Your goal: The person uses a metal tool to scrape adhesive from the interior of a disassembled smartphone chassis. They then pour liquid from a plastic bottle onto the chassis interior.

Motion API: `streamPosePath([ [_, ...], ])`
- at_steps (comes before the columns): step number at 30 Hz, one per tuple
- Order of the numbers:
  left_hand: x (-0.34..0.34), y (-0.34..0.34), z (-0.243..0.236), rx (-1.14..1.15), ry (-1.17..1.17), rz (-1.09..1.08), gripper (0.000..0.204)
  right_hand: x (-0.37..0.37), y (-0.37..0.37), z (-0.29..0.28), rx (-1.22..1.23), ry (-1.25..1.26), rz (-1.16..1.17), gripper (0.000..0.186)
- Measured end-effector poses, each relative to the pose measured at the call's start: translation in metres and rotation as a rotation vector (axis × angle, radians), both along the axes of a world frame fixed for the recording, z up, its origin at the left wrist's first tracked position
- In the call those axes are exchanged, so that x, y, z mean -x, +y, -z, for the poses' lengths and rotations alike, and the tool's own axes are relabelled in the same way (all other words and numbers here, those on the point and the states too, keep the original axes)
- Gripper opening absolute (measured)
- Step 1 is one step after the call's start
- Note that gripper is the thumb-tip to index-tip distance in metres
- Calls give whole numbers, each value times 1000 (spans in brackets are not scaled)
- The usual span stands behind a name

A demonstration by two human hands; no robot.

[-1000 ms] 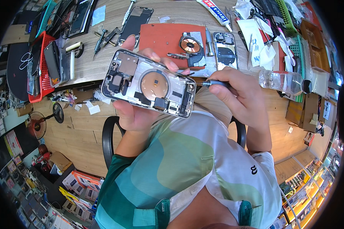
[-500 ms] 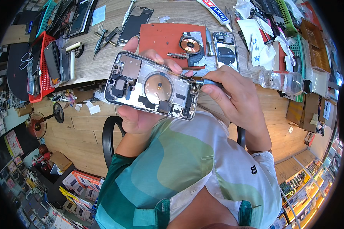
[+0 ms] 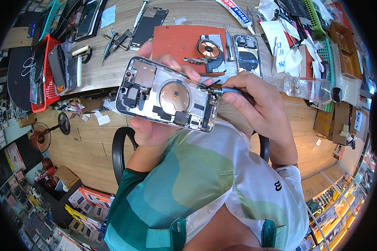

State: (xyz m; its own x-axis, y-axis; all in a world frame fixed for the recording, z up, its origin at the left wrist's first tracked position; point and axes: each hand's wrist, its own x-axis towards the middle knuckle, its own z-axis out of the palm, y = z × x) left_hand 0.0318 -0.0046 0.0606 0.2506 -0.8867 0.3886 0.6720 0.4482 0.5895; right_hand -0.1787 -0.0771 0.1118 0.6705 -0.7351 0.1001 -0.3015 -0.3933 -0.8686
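In my left hand (image 3: pixel 148 129) is an opened phone housing (image 3: pixel 167 95), gripped by its long edges, thumb along the near side and fingertips at the far side. A round coppery disc sits in the middle of its exposed inside. My right hand (image 3: pixel 257 100) pinches a grey-handled screwdriver (image 3: pixel 227 90), its tip resting at the housing's upper right corner. A small dark strip (image 3: pixel 211 81) sticks up beside that tip. Beyond the housing, a red-brown mat (image 3: pixel 176 42) lies on the bench, bearing a copper charging coil (image 3: pixel 209 49) and small metal parts.
Right of the mat stand another screwdriver (image 3: pixel 229 46), a second phone housing (image 3: pixel 247 54) and a clear plastic jar (image 3: pixel 309 90). A black phone panel (image 3: pixel 150 27) lies behind the mat. At the left, a red basket (image 3: pixel 50 75) holds phones. A glue tube (image 3: pixel 236 16) lies at the back.
The housing has shifted very slightly to the right. My right hand and the screwdriver have turned a little at the corner, and the dark strip now stands out more.
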Motion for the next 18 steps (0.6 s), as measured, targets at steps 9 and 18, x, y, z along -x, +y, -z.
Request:
streamPosePath([
  [9, 1, 5, 0, -56, 28, 0, 114, -6, 4, 4, -30, -37, 40, 18],
  [18, -1, 4, 2, -29, 19, 6, 115, -2, -3, 3, -17, -30, -34, 20],
])
